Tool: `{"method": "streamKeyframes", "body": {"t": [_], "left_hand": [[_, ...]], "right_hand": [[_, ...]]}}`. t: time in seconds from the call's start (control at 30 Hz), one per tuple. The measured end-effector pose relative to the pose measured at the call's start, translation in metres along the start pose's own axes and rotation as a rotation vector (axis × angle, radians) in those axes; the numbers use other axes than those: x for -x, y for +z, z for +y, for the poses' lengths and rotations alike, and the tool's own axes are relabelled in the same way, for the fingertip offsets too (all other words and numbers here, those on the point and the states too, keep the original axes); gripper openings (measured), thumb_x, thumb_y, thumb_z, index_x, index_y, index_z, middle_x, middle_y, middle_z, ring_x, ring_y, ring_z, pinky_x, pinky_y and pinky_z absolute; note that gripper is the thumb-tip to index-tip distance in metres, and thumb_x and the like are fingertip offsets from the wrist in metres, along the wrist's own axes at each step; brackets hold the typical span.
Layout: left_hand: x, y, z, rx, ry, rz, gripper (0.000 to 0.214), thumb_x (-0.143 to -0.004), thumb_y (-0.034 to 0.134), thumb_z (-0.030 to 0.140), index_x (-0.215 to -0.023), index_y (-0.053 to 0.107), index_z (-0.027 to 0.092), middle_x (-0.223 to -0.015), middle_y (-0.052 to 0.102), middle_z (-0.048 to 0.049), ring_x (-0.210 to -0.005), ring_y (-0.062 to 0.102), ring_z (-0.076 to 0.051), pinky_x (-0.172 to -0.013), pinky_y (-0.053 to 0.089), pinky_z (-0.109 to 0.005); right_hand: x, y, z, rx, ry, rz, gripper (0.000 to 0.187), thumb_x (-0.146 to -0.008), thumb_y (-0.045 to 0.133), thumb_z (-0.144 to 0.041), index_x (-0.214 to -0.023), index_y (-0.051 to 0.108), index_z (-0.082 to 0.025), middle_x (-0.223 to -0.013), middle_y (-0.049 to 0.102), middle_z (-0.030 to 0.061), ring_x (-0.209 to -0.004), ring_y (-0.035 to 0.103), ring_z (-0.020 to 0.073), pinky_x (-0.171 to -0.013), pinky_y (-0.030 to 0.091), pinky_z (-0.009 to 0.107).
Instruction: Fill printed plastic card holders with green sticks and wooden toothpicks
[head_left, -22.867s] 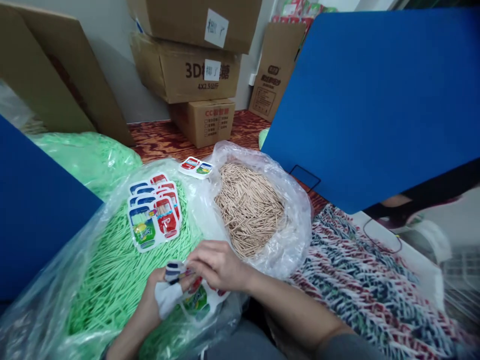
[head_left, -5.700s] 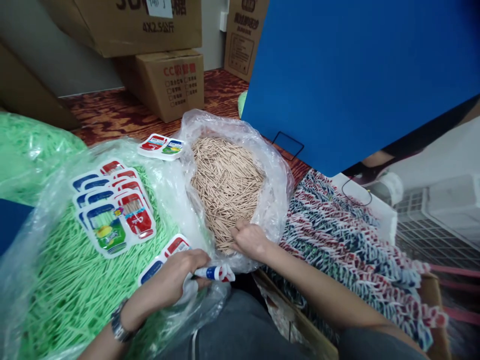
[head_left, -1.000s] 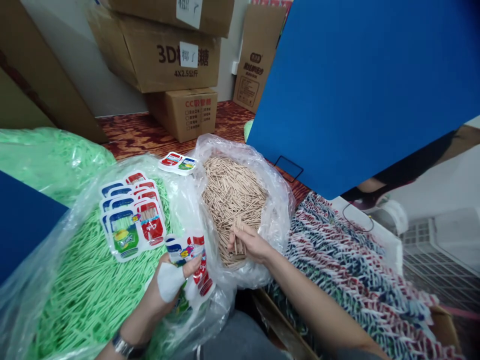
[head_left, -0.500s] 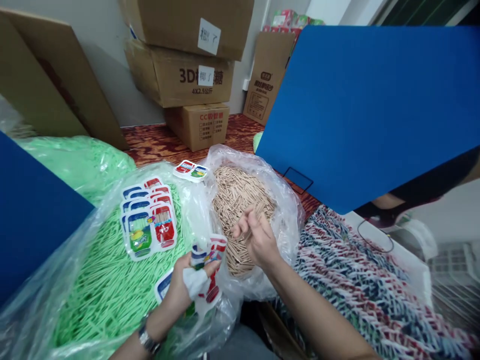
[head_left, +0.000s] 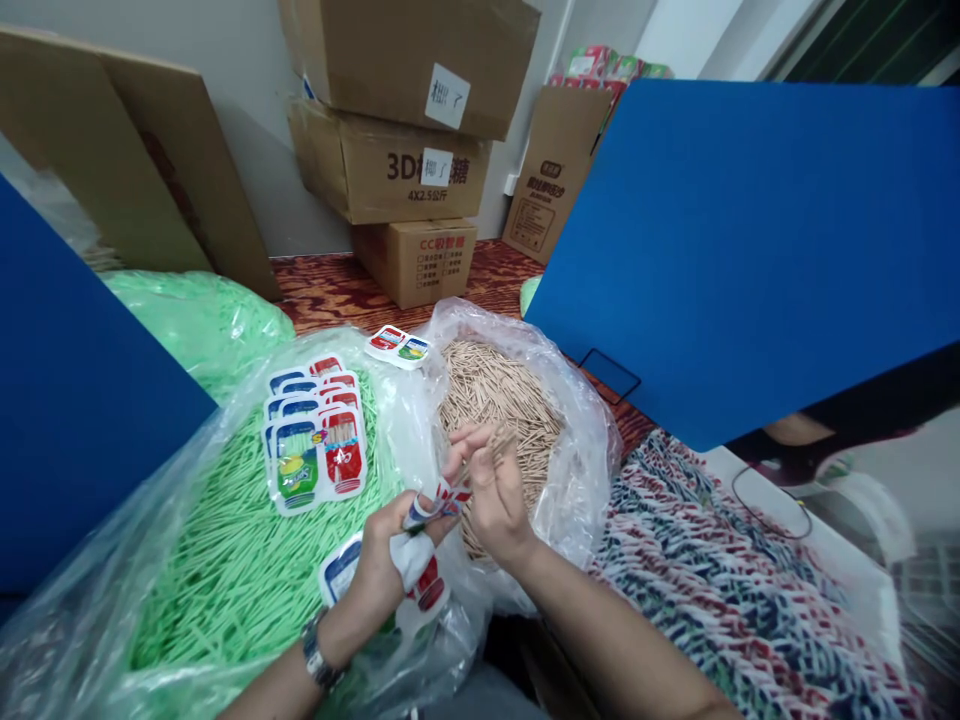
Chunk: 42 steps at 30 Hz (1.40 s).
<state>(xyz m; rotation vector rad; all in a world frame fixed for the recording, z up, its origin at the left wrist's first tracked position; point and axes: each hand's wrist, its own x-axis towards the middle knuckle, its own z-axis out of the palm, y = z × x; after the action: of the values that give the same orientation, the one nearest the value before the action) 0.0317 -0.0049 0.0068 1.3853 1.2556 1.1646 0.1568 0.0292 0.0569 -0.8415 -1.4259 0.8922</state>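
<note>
In the head view my left hand (head_left: 384,565), wrapped with white tape near the thumb, grips a twin-pocket printed pouch (head_left: 448,497), its top bent towards the other hand. My right hand (head_left: 501,505) pinches a few brown candy-like sticks (head_left: 504,440) close to the pouch's upper edge. Below it, an open clear bag holds loose brown sticks (head_left: 499,375). On the left, loose green sticks (head_left: 217,570) fill a larger bag. Several filled pouches (head_left: 322,455) overlap on the green sticks. Another pouch (head_left: 339,572) lies partly under my left hand.
A single pouch (head_left: 397,347) rests on the plastic between the bags. Cardboard boxes (head_left: 412,170) are stacked behind. Blue panels (head_left: 750,250) flank both sides. Striped red, white and blue sticks (head_left: 720,570) lie at right, near a person's arm (head_left: 799,428).
My right hand has moved from above the brown sticks down and left to the pouch. The pouch's top has tilted towards it. The whole view has shifted slightly.
</note>
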Motion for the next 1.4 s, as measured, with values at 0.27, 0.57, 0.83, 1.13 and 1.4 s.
{"method": "streamKeyframes", "body": {"t": [0.27,0.57,0.83,1.13,1.4], "left_hand": [[-0.002,-0.015,-0.001,-0.083,0.063,0.010,0.021,-0.077,0.066,0.029,-0.067,0.053,0.016,-0.062,0.050,0.0030,-0.057,0.043,-0.011,-0.054,0.036,-0.023],[0.004,-0.031,-0.008,0.125,0.009,0.099,0.016,-0.073,0.070,0.025,-0.081,0.062,0.014,-0.074,0.064,-0.0024,-0.065,0.057,-0.016,-0.060,0.047,-0.027],[0.013,-0.086,0.001,0.169,-0.033,0.259,0.023,-0.073,0.069,0.034,-0.084,0.067,0.014,-0.074,0.069,-0.0042,-0.062,0.061,-0.016,-0.058,0.050,-0.028],[0.034,-0.148,0.021,-0.282,0.057,0.260,0.020,-0.080,0.060,0.032,-0.069,0.063,0.015,-0.063,0.056,0.0007,-0.057,0.049,-0.012,-0.052,0.039,-0.023],[0.058,-0.178,0.014,-0.277,-0.022,0.531,0.024,-0.068,0.074,0.031,-0.061,0.055,0.016,-0.056,0.048,0.0047,-0.049,0.040,-0.009,-0.046,0.029,-0.021]], "right_hand": [[-0.003,-0.021,0.004,0.196,-0.092,-0.248,0.050,-0.094,0.034,-0.048,-0.137,0.031,-0.024,-0.134,0.045,0.0116,-0.119,0.048,0.0234,-0.098,0.042,0.043],[-0.017,-0.004,0.004,0.438,-0.296,-0.562,0.032,-0.091,0.048,-0.026,-0.122,0.054,-0.019,-0.109,0.061,0.0096,-0.098,0.059,0.0166,-0.083,0.049,0.030],[-0.053,0.039,0.001,0.523,-0.406,-0.678,0.020,-0.092,0.047,-0.029,-0.080,0.055,-0.017,-0.076,0.054,0.0025,-0.071,0.051,0.0126,-0.065,0.041,0.025],[-0.056,0.115,0.007,0.593,-0.676,-0.803,0.038,-0.092,0.044,-0.043,-0.066,0.055,-0.017,-0.063,0.053,0.0002,-0.060,0.047,0.0111,-0.057,0.035,0.024],[-0.047,0.132,0.007,0.310,-0.621,-0.660,0.027,-0.091,0.046,-0.025,-0.118,0.050,-0.020,-0.107,0.059,0.0084,-0.096,0.054,0.0188,-0.084,0.043,0.035]]}}
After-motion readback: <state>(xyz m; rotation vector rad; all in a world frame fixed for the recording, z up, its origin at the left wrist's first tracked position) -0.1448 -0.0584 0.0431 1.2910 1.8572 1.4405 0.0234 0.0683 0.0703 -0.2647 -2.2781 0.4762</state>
